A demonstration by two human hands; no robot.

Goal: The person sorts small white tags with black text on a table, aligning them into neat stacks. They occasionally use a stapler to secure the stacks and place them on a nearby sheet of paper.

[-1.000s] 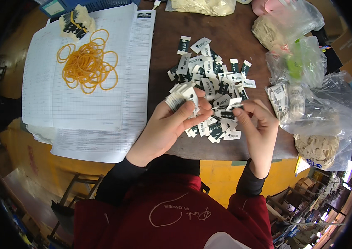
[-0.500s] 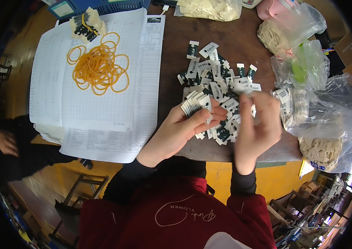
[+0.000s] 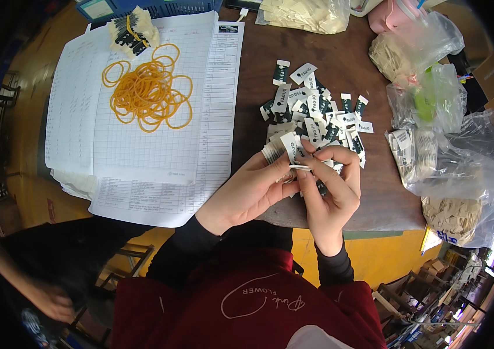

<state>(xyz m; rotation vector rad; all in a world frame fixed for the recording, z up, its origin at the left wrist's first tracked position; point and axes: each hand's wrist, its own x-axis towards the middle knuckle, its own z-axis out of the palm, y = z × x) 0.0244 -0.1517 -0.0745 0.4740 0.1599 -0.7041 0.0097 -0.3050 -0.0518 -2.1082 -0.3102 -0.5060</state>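
Observation:
My left hand (image 3: 241, 195) is closed round a small stack of white fabric labels (image 3: 274, 150), with the thumb pressed on top. Fingers pinched, my right hand (image 3: 334, 189) meets it and holds one white label (image 3: 300, 167) edge-on against the stack. Just beyond both hands spreads a loose pile of white and dark green labels (image 3: 314, 110) on the brown table (image 3: 253, 87). Some of the pile is hidden behind my fingers.
Left of the pile, yellow rubber bands (image 3: 148, 96) and a banded label bundle (image 3: 133, 32) lie on an open record book (image 3: 72, 128). Clear plastic bags (image 3: 456, 157) line the right edge. A blue basket (image 3: 160, 7) stands at the back; another person's hand (image 3: 55, 305) shows lower left.
My right hand has come from the right side of the pile to my left hand, bringing a label. The other person's arm at left has moved nearer. The view has shifted slightly.

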